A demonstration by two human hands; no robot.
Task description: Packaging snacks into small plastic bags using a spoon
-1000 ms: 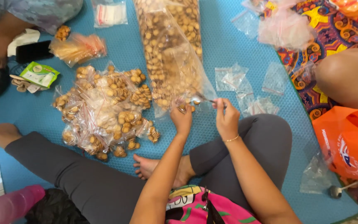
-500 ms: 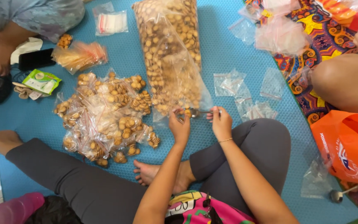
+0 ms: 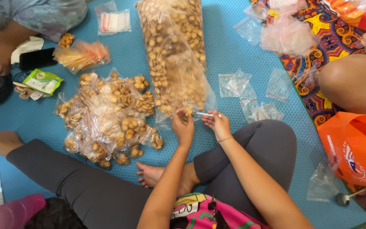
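Single head cam, looked steeply down from the seated wearer's head at the blue mat (image 3: 242, 55), near enough that arms entered from the bottom edge. Left hand (image 3: 184, 129) and right hand (image 3: 217, 124) sat near frame centre. No second view, so no overlap.

Golden-brown biscuits (image 3: 172, 55) are seen on a blue mat (image 3: 234, 51); an orange bag (image 3: 356, 148) and a swirl-patterned multicoloured cloth (image 3: 318, 59) are shown at the right of the frame.
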